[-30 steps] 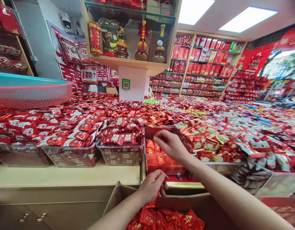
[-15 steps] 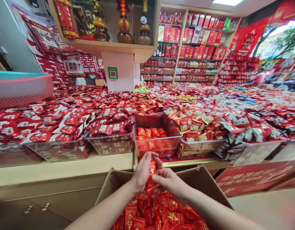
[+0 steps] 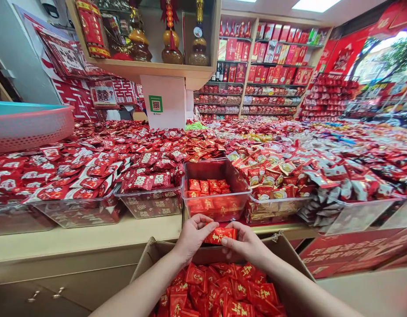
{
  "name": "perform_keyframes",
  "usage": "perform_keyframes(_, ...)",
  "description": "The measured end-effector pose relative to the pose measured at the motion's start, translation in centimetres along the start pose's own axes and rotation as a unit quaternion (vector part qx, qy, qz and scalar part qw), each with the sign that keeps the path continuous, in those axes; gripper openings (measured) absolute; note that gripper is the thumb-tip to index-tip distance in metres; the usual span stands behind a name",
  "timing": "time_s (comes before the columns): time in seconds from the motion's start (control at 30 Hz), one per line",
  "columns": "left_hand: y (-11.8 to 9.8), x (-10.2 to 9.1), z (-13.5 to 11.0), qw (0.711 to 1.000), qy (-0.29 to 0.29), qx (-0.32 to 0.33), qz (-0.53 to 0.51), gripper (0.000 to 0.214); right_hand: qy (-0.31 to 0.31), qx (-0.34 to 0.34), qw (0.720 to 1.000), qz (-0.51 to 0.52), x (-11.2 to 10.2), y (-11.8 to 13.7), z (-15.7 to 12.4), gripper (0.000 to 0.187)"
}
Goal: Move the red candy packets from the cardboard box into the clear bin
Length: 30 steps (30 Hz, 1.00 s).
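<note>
Between my two hands is a small red candy packet [image 3: 219,235] with gold lettering, lying nearly level. My left hand [image 3: 194,235] pinches its left end between thumb and fingers. Its right end is gripped by my right hand [image 3: 244,241], thumb across the front; some of those fingers are hidden behind. Below them a cardboard box [image 3: 291,257] stands open, full of loose red packets [image 3: 219,288] of the same look. Just beyond my hands, a clear plastic bin [image 3: 218,198] on the counter holds similar packets laid in rows, reaching only partway up its walls.
Heaped bins of other wrapped sweets flank it: dark red packets [image 3: 148,176] to the left, red-and-gold ones [image 3: 276,180] to the right. A pink basket [image 3: 31,127] sits at far left. A wooden display cabinet [image 3: 150,68] overhangs the counter. Cabinet doors [image 3: 74,286] are below.
The packet has turned from upright to nearly level. My hands have drawn slightly apart, each now on one end, and the packet is a little higher, clear of the heap.
</note>
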State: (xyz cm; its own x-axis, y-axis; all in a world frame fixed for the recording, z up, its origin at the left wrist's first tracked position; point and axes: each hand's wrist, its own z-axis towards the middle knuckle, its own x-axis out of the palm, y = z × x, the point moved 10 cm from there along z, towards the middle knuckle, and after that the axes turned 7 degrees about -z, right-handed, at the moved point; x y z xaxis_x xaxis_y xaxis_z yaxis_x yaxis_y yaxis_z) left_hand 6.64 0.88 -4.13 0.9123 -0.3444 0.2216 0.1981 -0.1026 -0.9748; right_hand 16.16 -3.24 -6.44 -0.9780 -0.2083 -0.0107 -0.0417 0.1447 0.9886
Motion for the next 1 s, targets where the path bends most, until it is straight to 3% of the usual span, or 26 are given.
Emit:
perform_keyframes(0.1,-0.4,0.5,0.1,0.998,0.031,0.015,0.048,0.027,-0.038,-0.059,0.997,-0.018,-1.0,1.1,0.1,0.032)
perform_keyframes(0.2,-0.4,-0.1,0.2,0.998,0.003,0.025,0.058,0.027,-0.059,-0.088,0.994,-0.015,-1.6,1.5,0.2,0.029)
perform_keyframes(0.33,0.4,-0.3,0.2,0.999,-0.003,0.008,0.044,0.028,-0.050,-0.085,0.995,0.005,-1.3,1.2,0.3,0.031)
perform_keyframes(0.53,1.0,1.8,0.0,0.993,0.105,-0.043,0.015,0.042,-0.071,-0.081,0.993,0.048,-1.8,1.4,0.3,0.035)
perform_keyframes(0.77,0.7,1.5,-0.1,0.996,0.078,-0.030,-0.020,0.041,-0.098,-0.094,0.988,0.068,-2.2,2.1,0.1,0.032)
perform_keyframes(1.0,1.0,2.4,-0.3,0.993,0.117,-0.019,0.000,0.043,-0.095,-0.099,0.989,0.058,-2.6,2.2,0.3,0.028)
